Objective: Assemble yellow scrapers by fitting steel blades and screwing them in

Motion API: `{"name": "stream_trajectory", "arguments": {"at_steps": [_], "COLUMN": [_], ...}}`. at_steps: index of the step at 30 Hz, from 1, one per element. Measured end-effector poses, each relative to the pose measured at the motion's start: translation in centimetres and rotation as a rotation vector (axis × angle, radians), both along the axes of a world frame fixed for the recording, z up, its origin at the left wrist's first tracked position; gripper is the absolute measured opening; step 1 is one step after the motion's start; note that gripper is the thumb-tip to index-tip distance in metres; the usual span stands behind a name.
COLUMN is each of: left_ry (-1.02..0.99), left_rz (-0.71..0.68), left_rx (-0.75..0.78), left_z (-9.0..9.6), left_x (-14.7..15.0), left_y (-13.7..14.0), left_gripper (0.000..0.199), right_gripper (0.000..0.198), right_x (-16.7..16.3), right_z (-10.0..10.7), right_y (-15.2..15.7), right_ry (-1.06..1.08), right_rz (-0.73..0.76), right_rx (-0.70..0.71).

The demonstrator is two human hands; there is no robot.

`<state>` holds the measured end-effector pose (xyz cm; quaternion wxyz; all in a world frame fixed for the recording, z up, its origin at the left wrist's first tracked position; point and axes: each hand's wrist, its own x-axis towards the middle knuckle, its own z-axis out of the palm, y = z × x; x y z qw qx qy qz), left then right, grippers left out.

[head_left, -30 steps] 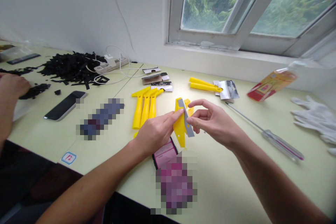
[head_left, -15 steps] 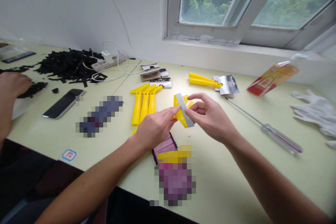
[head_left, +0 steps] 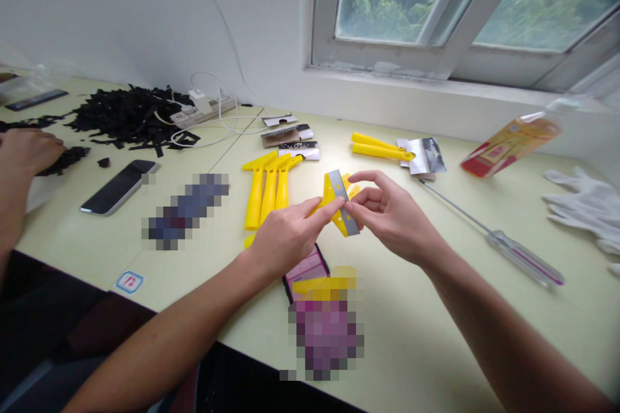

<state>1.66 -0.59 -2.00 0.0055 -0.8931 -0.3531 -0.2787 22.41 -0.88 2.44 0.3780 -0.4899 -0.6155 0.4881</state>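
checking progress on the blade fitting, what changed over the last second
The yellow scraper, upright with its handle hanging down a second ago, now lies more level between the hands. Left hand and right hand keep their hold on it and the grey blade. The three yellow scrapers and screwdriver stayed put.

Only one thing here is actually readable: a small white sticker (head_left: 129, 281) with a blue border near the front left edge of the tabletop (head_left: 436, 310), with "12" handwritten on it in red. Everything else is a no-go. The orange and red packet (head_left: 508, 145) over by the window sill has some kind of printed label, but it's way too blurry to make out. Same for the little dark cards (head_left: 288, 139) behind the yellow scrapers (head_left: 268, 184), which carry white print too small to read. The phone (head_left: 119, 187) screen is dark, nothing on it.
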Motion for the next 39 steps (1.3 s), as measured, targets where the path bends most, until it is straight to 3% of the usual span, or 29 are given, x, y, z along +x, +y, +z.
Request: {"name": "stream_trajectory", "arguments": {"at_steps": [8, 16, 19, 22, 25, 27, 31, 36, 39], "left_ry": [0.043, -0.053, -0.199, -0.528, -0.74, -0.766, -0.824, -0.976, -1.117], "left_rz": [0.041, -0.006, 0.007, 0.01, -0.179, -0.288, -0.312, -0.284, -0.241], "left_rx": [0.007, -0.061, -0.249, -0.668, -1.112, -1.272, -1.317, -1.352, -1.295], "left_z": [0.0, 0.2, 1.5, 3.3, 4.8, 5.2, 4.8, 4.5, 4.5], "left_x": [-0.1, 0.2, 0.2, -0.3, -0.9, -0.9, -0.2, 0.5, 0.1], "left_y": [0.0, 0.0, -0.6, -0.9, -0.6, -0.2, 0.0, -0.7, -0.5], "left_gripper": [0.047, 0.037, 0.033, 0.028, 0.032, 0.031, 0.028, 0.031, 0.032], "right_gripper": [0.037, 0.038, 0.036, 0.03, 0.025, 0.025, 0.027, 0.03, 0.027], "right_x": [-0.2, -0.5, -0.6, -0.6, -0.9, -1.4, -2.5, -3.1, -2.6], "right_z": [-0.1, -0.9, -0.9, -0.3, 0.5, 0.9, 1.3, 1.9, 1.8], "right_y": [0.0, 0.2, 0.1, -0.2, -1.0, -1.6, -2.1, -1.9, -2.1], "right_ry": [0.022, 0.046, 0.097, 0.115, 0.107, 0.065, 0.007, 0.073, 0.085], "right_rz": [-0.023, 0.011, -0.006, -0.023, 0.002, 0.006, -0.025, -0.034, -0.051], "right_rx": [-0.018, -0.029, 0.013, 0.089, 0.148, 0.213, 0.332, 0.262, 0.298]}}
